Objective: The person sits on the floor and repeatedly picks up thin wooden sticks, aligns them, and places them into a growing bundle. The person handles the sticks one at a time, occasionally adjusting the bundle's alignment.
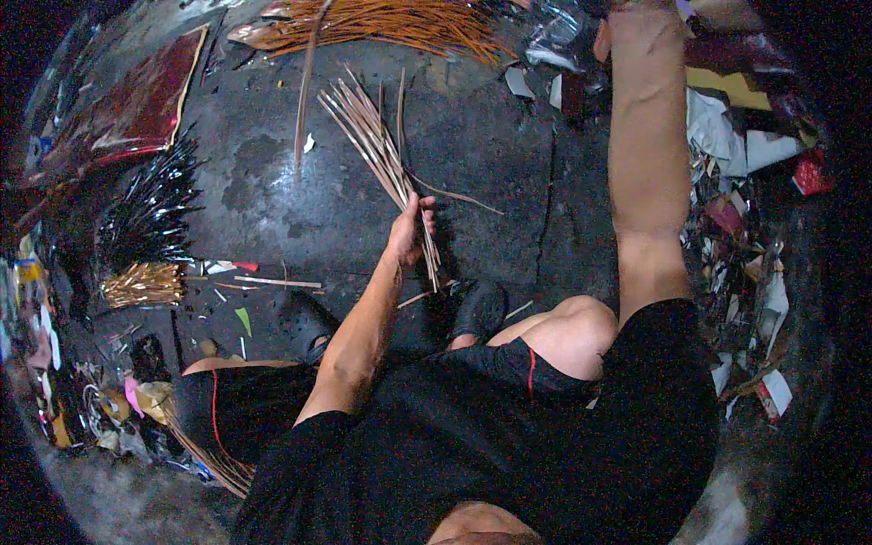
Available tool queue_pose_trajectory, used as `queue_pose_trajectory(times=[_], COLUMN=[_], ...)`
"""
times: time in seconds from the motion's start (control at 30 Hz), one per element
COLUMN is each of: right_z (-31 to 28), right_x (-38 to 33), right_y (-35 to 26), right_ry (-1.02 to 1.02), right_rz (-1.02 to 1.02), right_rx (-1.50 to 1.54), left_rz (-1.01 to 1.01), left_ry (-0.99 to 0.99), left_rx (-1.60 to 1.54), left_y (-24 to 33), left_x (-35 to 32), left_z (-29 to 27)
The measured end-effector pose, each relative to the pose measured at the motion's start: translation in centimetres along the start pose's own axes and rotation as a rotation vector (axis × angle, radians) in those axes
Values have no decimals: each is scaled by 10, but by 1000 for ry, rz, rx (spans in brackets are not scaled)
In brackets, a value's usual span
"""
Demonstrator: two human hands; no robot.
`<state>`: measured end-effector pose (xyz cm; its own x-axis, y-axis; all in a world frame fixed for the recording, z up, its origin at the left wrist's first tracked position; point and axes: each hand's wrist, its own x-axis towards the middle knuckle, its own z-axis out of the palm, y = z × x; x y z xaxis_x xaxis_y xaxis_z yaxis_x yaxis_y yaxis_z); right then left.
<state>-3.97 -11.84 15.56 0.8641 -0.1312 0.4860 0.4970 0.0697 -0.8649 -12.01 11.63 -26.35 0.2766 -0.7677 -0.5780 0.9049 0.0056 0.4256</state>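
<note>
My left hand (413, 232) is closed around a loose bundle of thin, pale brown sticks (377, 150). Their far ends fan out ahead of the fist, while the near ends poke out below it. One thin stick (468, 200) juts off to the right of the bundle. My right arm reaches far forward, and my right hand (627, 11) is at the top edge, largely cut off, so its fingers and anything in them are hidden. Near the top, a long single stick (306, 91) shows blurred, left of the bundle.
A heap of orange-brown sticks (391, 27) lies at the far side. On the left are a dark glossy bundle (150, 204) with golden ends (143, 286) and a dark red panel (136, 104). Scraps (727, 136) litter the right side. My knee (581, 331) is bent close by.
</note>
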Motion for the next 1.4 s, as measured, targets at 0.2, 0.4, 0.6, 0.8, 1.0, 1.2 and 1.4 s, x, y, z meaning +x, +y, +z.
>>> queue_pose_trajectory(times=[0.2, 0.4, 0.6, 0.8, 1.0, 1.2, 1.4], right_z=[16, 37, 21, -15, -29, -19, 10], right_x=[-102, -298, -340, -385, -364, -311, -298], right_y=[108, 191, 219, 248, 220, 226, 307], right_ry=[-73, -92, -104, -161, -473, -95, -13], right_rz=[403, 1130, 838, 568, 1025, 806, 540], right_rx=[-397, -356, -1031, -1497, -1408, -1139, -1169], left_rz=[-25, -25, -65, -45, -61, -178, -119], left_ry=[-107, -111, -66, -95, -23, -168, -168], left_rx=[-206, -298, -227, -214, -52, 108, 621], left_y=[-8, -6, -4, -1, -9, -55, -51], left_x=[12, 3, 5, 4, -5, 5, -6], left_z=[-14, 9, -14, -1, 8, 43, 66])
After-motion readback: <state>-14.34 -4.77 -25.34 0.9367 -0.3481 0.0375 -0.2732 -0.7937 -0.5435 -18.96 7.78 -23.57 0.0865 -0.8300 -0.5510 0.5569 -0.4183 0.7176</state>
